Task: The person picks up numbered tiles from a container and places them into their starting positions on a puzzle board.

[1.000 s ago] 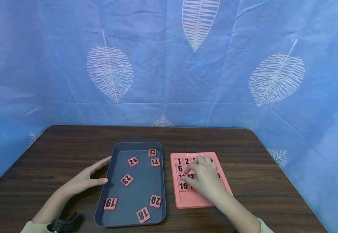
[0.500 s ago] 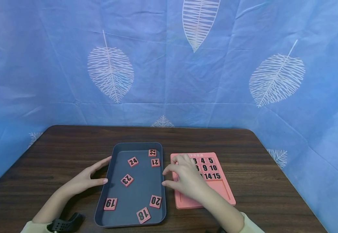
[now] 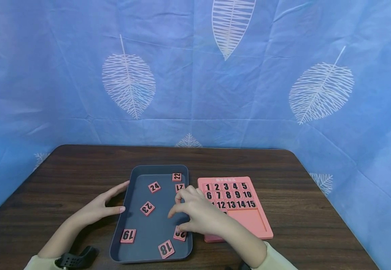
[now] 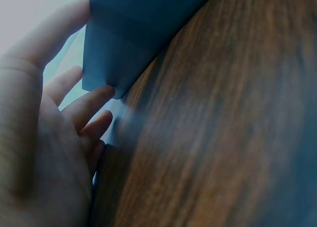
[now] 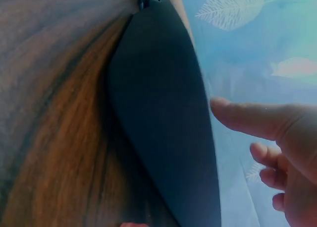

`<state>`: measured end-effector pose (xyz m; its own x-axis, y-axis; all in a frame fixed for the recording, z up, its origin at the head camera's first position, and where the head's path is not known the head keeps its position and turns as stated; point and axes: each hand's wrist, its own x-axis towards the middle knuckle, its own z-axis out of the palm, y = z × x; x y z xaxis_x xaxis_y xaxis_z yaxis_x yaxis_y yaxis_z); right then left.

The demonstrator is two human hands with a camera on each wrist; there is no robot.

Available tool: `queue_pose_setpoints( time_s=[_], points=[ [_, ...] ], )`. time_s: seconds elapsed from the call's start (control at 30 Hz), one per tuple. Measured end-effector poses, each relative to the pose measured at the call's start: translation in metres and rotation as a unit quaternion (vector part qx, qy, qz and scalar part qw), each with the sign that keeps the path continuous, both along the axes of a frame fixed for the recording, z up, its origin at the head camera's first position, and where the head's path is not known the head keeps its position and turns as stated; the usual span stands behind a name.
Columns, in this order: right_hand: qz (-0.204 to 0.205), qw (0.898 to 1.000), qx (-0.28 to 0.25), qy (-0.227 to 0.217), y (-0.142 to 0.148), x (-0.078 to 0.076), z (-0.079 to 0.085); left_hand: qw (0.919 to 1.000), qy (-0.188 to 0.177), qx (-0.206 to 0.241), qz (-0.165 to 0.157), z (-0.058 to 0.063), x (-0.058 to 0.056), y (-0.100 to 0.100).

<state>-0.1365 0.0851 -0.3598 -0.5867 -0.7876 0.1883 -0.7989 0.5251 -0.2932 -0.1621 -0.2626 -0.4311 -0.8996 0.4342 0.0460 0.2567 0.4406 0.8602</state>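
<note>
A dark grey-blue tray point(image 3: 158, 221) lies on the table, with several loose pink number tiles in it. My left hand point(image 3: 97, 208) rests against the tray's left side, thumb and fingers spread and fairly straight; the left wrist view shows fingertips at the tray wall point(image 4: 124, 43). Over the tray's right rim, my right hand point(image 3: 202, 215) has its thumb and forefinger apart with nothing between them. Its thumb overlaps the 20 tile point(image 3: 180, 237) from above; contact cannot be told. A pink number board point(image 3: 254, 223) stands right of the tray, its lower left partly hidden by that hand.
Also in the tray are tiles 18 point(image 3: 166, 249), 19 point(image 3: 128, 236), 23 point(image 3: 147, 208), 24 point(image 3: 154, 187), 22 point(image 3: 177, 177) and 21 point(image 3: 180, 187). The board bears rows of numbered tiles. A blue leaf-print cloth point(image 3: 192, 82) hangs behind the wooden table point(image 3: 303, 217).
My right hand has travelled left from above the number board to above the tray's right side, uncovering most of the board's tiles. The left hand and the tray keep their places.
</note>
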Motion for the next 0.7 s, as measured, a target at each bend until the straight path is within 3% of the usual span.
queue_pose_setpoints(
  time_s=[0.3,0.7],
  points=[
    [0.112,0.992,0.060,-0.020,-0.011,-0.009,-0.013,1.0000,0.005,-0.001,0.001,0.003,0.002,0.000],
    [0.183,0.977,0.109,-0.015,-0.022,-0.013,-0.020,0.9998,-0.012,-0.007,0.011,0.004,0.001,0.000]
  ],
)
